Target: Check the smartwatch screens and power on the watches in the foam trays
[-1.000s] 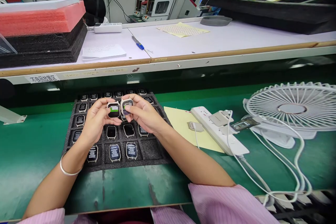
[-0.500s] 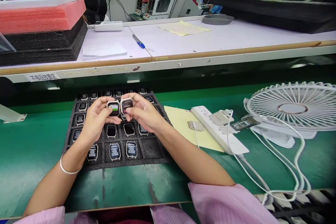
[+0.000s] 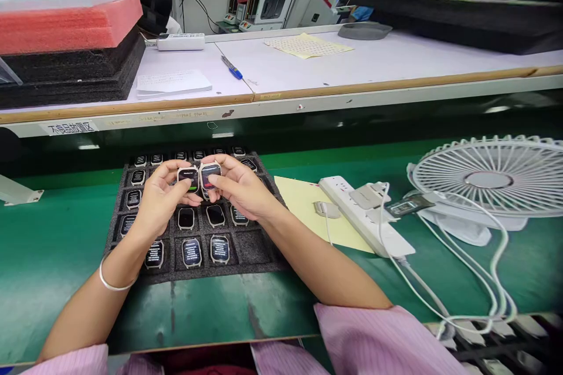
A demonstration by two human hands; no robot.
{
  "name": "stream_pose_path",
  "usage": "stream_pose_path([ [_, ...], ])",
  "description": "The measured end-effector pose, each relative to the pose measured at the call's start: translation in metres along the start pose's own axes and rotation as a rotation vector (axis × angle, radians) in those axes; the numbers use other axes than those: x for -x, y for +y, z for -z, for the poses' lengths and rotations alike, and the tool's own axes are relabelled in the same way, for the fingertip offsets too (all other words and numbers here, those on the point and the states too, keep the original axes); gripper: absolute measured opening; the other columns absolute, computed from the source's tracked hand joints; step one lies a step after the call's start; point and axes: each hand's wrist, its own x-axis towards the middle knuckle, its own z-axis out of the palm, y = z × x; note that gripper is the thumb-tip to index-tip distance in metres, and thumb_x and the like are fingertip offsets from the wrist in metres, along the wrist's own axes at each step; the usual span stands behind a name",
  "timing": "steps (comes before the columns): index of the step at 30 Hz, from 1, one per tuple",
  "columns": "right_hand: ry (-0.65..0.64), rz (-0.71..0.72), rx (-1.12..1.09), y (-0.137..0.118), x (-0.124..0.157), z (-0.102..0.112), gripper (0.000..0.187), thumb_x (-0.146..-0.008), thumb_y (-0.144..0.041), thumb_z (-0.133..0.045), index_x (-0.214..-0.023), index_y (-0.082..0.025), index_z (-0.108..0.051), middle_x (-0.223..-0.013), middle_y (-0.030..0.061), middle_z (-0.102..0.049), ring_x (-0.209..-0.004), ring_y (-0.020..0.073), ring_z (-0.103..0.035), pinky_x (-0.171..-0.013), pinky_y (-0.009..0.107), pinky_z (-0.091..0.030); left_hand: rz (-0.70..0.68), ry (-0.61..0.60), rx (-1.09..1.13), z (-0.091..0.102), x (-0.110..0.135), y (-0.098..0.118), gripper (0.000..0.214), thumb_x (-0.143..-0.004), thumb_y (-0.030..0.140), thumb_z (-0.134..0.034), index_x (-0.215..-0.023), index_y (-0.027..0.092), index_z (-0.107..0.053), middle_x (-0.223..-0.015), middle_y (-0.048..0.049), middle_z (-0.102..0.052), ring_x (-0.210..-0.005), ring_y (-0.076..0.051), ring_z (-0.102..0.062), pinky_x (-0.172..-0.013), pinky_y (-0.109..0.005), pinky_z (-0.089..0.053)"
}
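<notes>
Green bench (image 3: 48,258): running under foam tray (image 3: 193,273)
Foam stack (image 3: 65,32): sitting beyond tray, left
Left hand (image 3: 162,199): fingers gripping one watch (image 3: 187,173) above tray
Right hand (image 3: 241,187): fingers gripping another watch (image 3: 211,169) above tray
White machine (image 3: 272,0): standing beyond tray
Fan (image 3: 492,180): sitting right of tray

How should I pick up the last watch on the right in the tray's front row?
I'd come from above and pinch the watch by its left and right edges. It sits in a pocket of the black tray with its screen facing up, so its rim looks like the easiest grip.
</notes>
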Motion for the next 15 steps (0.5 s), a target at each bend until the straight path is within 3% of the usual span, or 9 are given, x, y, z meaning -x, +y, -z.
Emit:
stream_pose_path([
  [11, 0.036, 0.001, 0.004, 0.0, 0.0, 0.0, 0.037, -0.075, -0.017, -0.07, -0.111, -0.023, -0.06, -0.092, -0.0026, -0.063, -0.06, 0.0091, -0.06, -0.057, 0.024, -0.052, 0.01, -0.017, 0.009, 0.002, -0.002, 0.0, 0.041, -0.072, 0.025, -0.072, -0.109, 0.018, -0.056, -0.099, -0.0015, -0.065, -0.06, -0.015, -0.072, -0.061, -0.029, -0.064],
  [15, 0.075, 0.017, 0.051, -0.003, -0.001, 0.002, 0.042, -0.077, -0.016, -0.071, -0.117, -0.023, -0.058, -0.096, -0.0008, -0.065, -0.067, 0.0104, -0.064, -0.062, 0.024, -0.053, -0.062, -0.075, 0.03, -0.004, 0.019, 0.016, 0.049, -0.071, 0.014, -0.078, -0.115, 0.021, -0.059, -0.098, -0.0018, -0.065, -0.065, -0.009, -0.065, -0.062, -0.021, -0.057],
])
